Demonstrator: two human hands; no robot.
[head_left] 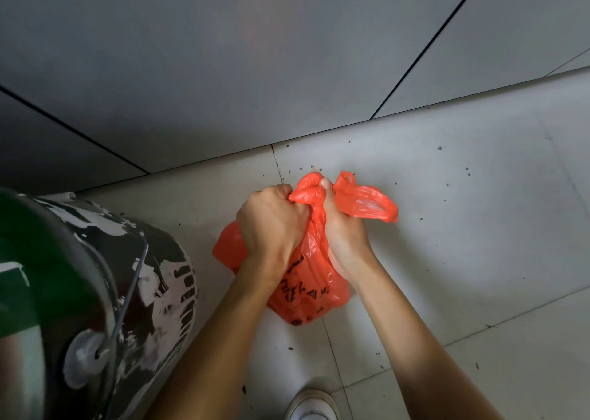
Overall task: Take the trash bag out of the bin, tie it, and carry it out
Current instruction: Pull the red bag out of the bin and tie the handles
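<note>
The orange plastic trash bag (306, 279) sits on the pale tiled floor (463, 228), its twisted neck clenched in our left hand (271, 224) and right hand (343, 231), fists touching. Beside us to the left stands the paint-spattered metal bucket bin (127, 292); a white shoe (314, 403) shows below.

Hands: two, left hand (271, 224) and right hand (343, 231)
Trash bag (311, 288): one, orange
Bin (127, 292): one, with a wire handle
Shoe (314, 403): one, white
Forearms: two, bare
</note>
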